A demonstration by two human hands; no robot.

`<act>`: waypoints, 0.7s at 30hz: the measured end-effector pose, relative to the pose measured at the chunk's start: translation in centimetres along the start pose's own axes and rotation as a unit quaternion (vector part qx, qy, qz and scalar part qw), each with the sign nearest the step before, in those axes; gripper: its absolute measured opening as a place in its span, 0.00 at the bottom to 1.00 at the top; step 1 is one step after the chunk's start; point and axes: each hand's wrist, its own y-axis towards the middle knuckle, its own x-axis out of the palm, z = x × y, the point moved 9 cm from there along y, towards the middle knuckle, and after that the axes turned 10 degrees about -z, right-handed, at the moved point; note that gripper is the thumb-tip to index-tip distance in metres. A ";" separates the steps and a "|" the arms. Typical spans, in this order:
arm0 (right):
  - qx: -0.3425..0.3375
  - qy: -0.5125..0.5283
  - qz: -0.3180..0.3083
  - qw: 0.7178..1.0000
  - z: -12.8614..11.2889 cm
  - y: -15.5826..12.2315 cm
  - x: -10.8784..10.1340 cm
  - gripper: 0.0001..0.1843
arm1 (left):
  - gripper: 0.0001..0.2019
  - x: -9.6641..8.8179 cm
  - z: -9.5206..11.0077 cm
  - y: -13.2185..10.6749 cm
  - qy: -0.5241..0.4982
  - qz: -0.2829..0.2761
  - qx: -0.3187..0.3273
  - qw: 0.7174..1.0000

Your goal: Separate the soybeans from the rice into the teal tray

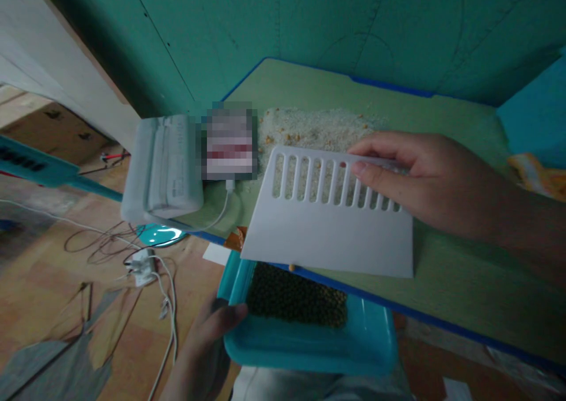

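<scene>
Behind the table point(471, 127) rises a green wall point(318, 23); at the table's left end a whitish case point(161, 168) stands beside a device point(229, 144), its face obscured by pixelation, with a white cable point(224, 209) plugged into its lower edge. On the floor point(48, 236), at left, lie a power strip point(144, 268) among tangled cords, a glossy turquoise round object point(161, 234) partly hidden by the table, and a grey cloth point(57, 360), with a brown box point(53, 121) farther back. At right, a blue object point(537, 100) appears above an orange-and-white cloth point(539, 174).
</scene>
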 end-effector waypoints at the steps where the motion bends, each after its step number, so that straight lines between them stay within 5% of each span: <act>1: 0.006 0.000 -0.003 1.000 0.0 -0.2 0.2 0.08 | 0.10 0.0 0.1 0.0 0.002 -0.006 0.006 1.000; 8: 0.027 -0.044 -0.025 0.998 -0.7 -2.0 1.6 0.11 | 0.12 0.0 -0.4 0.6 0.003 -0.075 0.022 0.997; 14: 0.011 -0.119 0.051 0.992 -3.1 -4.8 -1.7 0.08 | 0.13 -0.1 -0.7 0.9 0.019 -0.085 0.045 0.995; 17: -0.032 -0.226 0.123 0.966 -5.8 -7.1 -2.8 0.07 | 0.11 0.5 0.3 0.5 0.038 -0.085 0.081 0.992; 21: -0.108 -0.364 0.150 0.913 -9.5 -10.1 -0.2 0.06 | 0.16 1.1 1.7 -0.9 0.046 -0.074 0.126 0.988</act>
